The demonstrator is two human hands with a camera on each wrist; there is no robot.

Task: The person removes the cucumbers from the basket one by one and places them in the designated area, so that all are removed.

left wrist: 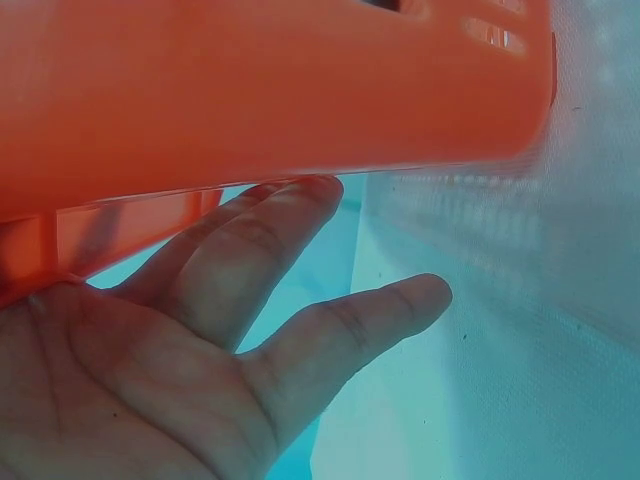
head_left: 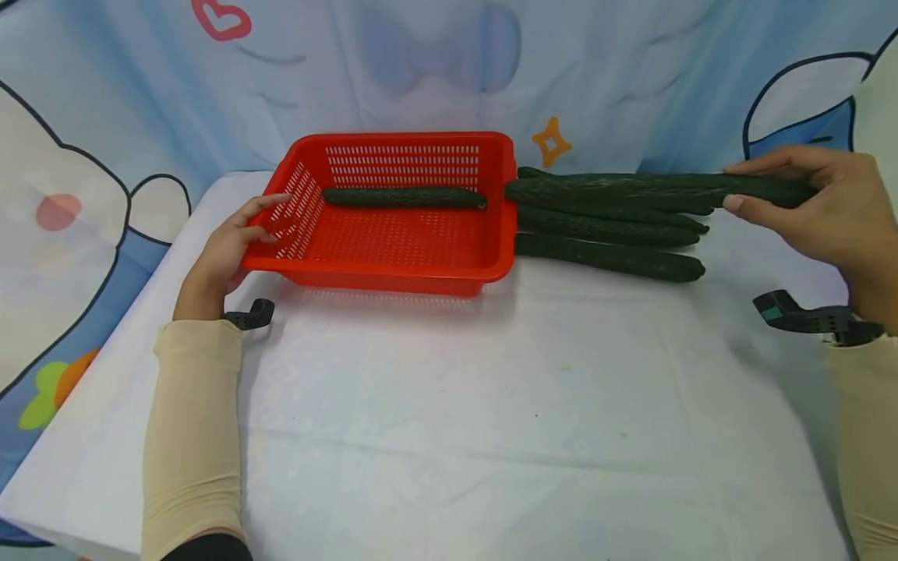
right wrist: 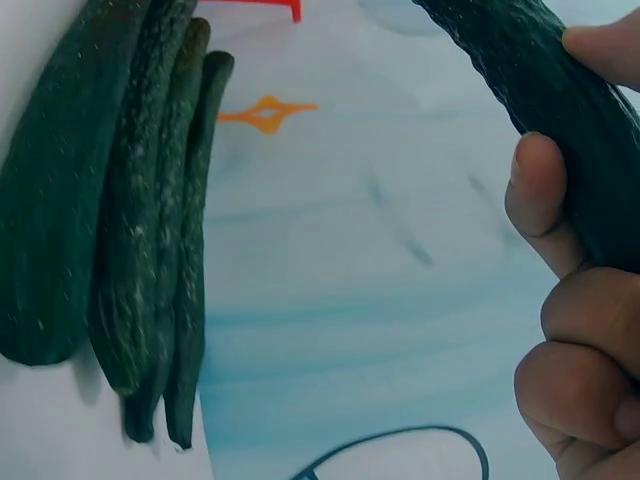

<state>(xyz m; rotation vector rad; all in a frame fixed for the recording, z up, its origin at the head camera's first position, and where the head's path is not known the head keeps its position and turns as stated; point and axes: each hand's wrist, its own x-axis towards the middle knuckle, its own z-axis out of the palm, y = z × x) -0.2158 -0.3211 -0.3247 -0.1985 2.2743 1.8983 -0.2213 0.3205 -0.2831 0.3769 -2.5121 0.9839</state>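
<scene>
My right hand (head_left: 828, 195) grips the right end of a long dark green cucumber (head_left: 631, 189), thumb on the near side. The cucumber lies level above several others, its far end by the basket's right rim. In the right wrist view, curled fingers (right wrist: 590, 320) wrap the held cucumber (right wrist: 545, 90). My left hand (head_left: 231, 241) holds the left rim of a red plastic basket (head_left: 379, 274), some fingers over the rim. In the left wrist view, other fingers (left wrist: 250, 250) reach beneath the rim. One cucumber (head_left: 403, 198) lies lengthwise inside the basket.
Several loose cucumbers (head_left: 610, 257) lie side by side right of the basket. A white cloth (head_left: 491, 405) covers the table. Behind hangs a blue curtain (head_left: 435, 86) with cartoon prints. Each wrist wears a black camera mount (head_left: 252, 314).
</scene>
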